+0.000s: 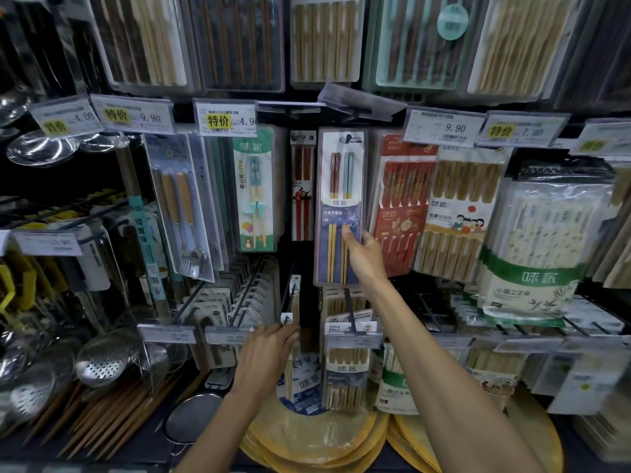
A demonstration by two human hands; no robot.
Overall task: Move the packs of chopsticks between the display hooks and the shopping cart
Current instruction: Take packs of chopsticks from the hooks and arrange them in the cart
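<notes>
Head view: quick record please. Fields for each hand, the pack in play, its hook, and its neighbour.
right hand: pinches the lower right edge of the purple chopstick pack
pack state: upright, hang hole at the display hook
left hand: fingers at the tip of the empty black hook, hold unclear
neighbour: red chopstick pack hangs just right of it

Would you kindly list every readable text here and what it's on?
"特价 4.00": leftmost price tag.
"特价 9.90": second price tag.
"特价 4.9", cut off: third price tag.
"9.90": right price tag.
"特价 7.90": far-right price tag.
"味家": blue chopstick pack in right hand.
Finer print: too blurred.
</notes>
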